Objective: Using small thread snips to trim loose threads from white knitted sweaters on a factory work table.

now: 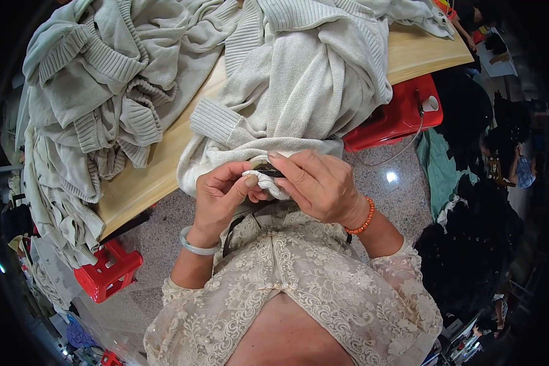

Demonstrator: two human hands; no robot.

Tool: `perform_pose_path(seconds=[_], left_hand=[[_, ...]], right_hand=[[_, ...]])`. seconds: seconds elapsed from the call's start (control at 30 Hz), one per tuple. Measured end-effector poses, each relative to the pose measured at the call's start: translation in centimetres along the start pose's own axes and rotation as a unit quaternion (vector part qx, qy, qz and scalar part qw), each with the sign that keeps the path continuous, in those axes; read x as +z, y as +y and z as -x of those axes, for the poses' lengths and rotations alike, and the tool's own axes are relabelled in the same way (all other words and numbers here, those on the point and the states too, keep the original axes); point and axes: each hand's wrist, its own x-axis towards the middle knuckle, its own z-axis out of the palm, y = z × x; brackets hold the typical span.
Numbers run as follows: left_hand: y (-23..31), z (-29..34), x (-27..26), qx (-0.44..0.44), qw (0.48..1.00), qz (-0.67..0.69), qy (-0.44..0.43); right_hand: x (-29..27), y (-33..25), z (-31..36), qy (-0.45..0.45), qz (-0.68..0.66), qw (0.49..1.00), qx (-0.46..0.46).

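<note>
An off-white knit sweater (pixel 293 85) hangs over the table edge toward my lap, its ribbed cuff lying on top. My left hand (pixel 221 194) is closed, pinching a bunched edge of this knit between thumb and fingers. Against that same fold, my right hand (pixel 324 186) is closed round a small dark tool (pixel 271 172). Its front end touches the cloth beside my left fingertips. Most of the tool is hidden by my fingers, so its exact kind does not show.
More off-white sweaters (pixel 104 73) are heaped on the wooden table (pixel 158 161) at the left, some drooping over its edge. A red stool (pixel 111 271) stands below. Right of the table are another red stool (pixel 381 125) with a white cup-like object, green cloth (pixel 442 171) and dark garments (pixel 470 244).
</note>
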Motion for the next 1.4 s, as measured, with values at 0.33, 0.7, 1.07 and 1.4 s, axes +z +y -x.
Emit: perform_pose_path(seconds=[0.33,0.7,1.07,1.4], left_hand=[[-0.1,-0.2,-0.1,-0.008,1.000,0.013,-0.004],[-0.4,-0.2,-0.1,-0.005,1.000,0.021,0.002],[-0.6,-0.2,-0.4,-0.013,0.999,0.052,-0.001],[-0.8,-0.3,-0.5,-0.009,0.998,0.053,-0.015]], right_hand=[[0.4,0.1,0.4,-0.011,0.014,1.000,-0.004],[0.2,0.0,0.8,0.013,-0.065,0.996,0.062],[0.3,0.2,1.0,0.031,-0.048,0.996,0.064],[0.1,0.0,1.1,-0.005,-0.035,0.997,0.065]])
